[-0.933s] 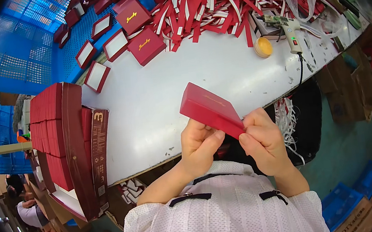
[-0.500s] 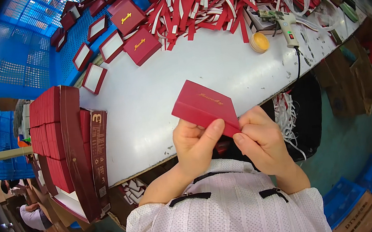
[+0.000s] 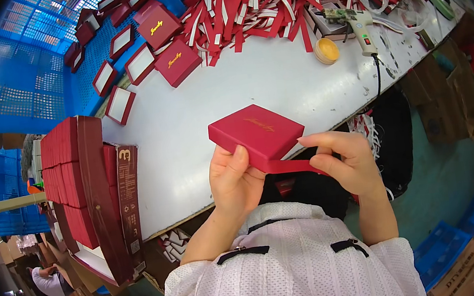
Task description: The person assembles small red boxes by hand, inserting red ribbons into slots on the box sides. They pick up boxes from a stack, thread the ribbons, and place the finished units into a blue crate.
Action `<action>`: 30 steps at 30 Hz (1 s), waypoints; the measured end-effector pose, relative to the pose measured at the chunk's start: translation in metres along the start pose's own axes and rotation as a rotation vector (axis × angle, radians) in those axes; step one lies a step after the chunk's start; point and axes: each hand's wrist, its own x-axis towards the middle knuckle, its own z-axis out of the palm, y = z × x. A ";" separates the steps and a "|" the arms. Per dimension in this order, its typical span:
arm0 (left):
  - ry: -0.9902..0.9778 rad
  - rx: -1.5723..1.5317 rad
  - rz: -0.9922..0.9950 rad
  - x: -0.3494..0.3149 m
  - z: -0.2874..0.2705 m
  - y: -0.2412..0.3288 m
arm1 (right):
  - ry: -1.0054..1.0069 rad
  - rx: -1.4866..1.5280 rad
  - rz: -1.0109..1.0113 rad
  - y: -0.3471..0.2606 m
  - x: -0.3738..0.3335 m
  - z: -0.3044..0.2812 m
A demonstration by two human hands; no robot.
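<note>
My L. forearm (image 3: 205, 240) slants up & R.; my R. forearm (image 3: 378, 214) stands nearly vert. My L. hand (image 3: 232, 179) is approx. upright, thumb raised, other fingers bent & partly hidden, grip closed. My R. hand (image 3: 354, 161) turns inward at the wrist (image 3: 372, 186), i.e. fingers to my L.; index extended, thumb below & apart from its tip, remaining fingers curled, partly hidden. Both hands bare, approx. level, well apart.

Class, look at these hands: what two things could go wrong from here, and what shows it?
The red strip runs from the red box to the right hand; pulled unevenly, it could twist or crease. The left hand holds the box close to the near edge of the table; a slip might drop it.
</note>
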 end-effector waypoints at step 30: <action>-0.045 -0.714 -0.166 -0.003 -0.018 0.019 | 0.213 -0.023 -0.041 -0.004 0.024 0.015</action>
